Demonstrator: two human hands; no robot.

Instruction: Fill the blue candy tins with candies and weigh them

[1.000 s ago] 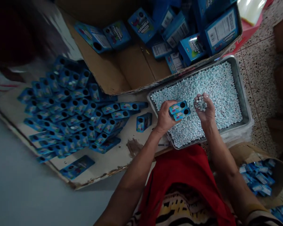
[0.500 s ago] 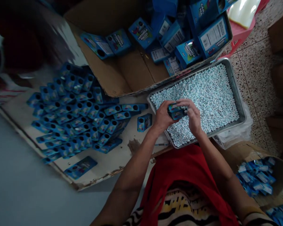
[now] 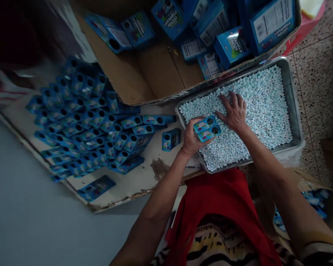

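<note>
Because the left hand [image 3: 192, 139] grips two small boxes [image 3: 206, 128] side by side, their holes [image 3: 215, 130] face up together, while the right hand [image 3: 235, 113] spreads open over the candies [image 3: 263, 107] just beyond.

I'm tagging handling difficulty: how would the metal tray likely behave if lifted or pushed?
The metal tray is probably stiff, given its straight, raised walls. It may feel heavy, since the pellets spread across nearly all of it. They look small and loose, so they would likely shift or spill if it tilted.

blue boxes [image 3: 206, 130] | paired, holes [image 3: 215, 130] up, above tray [image 3: 296, 114] | pellets [image 3: 262, 107] | pale blue-white, loose, spread in tray
</note>
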